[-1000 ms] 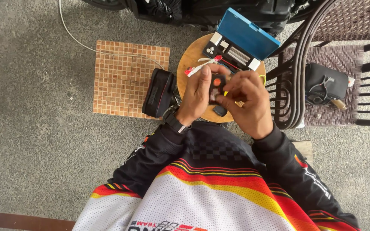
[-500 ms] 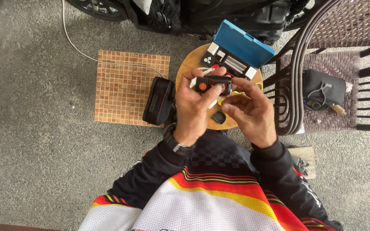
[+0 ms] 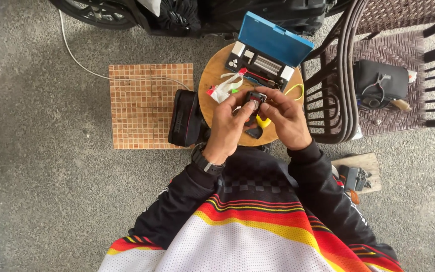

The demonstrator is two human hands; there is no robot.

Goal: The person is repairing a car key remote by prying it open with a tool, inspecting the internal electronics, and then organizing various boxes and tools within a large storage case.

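Note:
Both my hands hold a small black device [image 3: 254,98] over a round wooden table [image 3: 212,80]. My left hand [image 3: 227,126] grips its left side, thumb pressed on its face. My right hand [image 3: 285,118] pinches its right side with the fingertips. An open blue tool case [image 3: 273,48] with small metal bits lies at the table's far side. A white cloth with red and green bits [image 3: 225,88] sits left of the device. A small black piece [image 3: 254,132] and a yellow item [image 3: 263,122] lie on the table under my hands.
A black pouch [image 3: 185,118] lies left of the table, beside a brown mosaic tile panel [image 3: 149,103]. A dark woven chair [image 3: 378,75] on the right carries a black bag and pliers. A tyre [image 3: 101,12] and white cable are at the top. A small wooden block [image 3: 361,174] with tools lies at lower right.
The device, showing an orange part earlier, now sits with its dark face up between both hands. My hands have drawn closer together over the table's near half.

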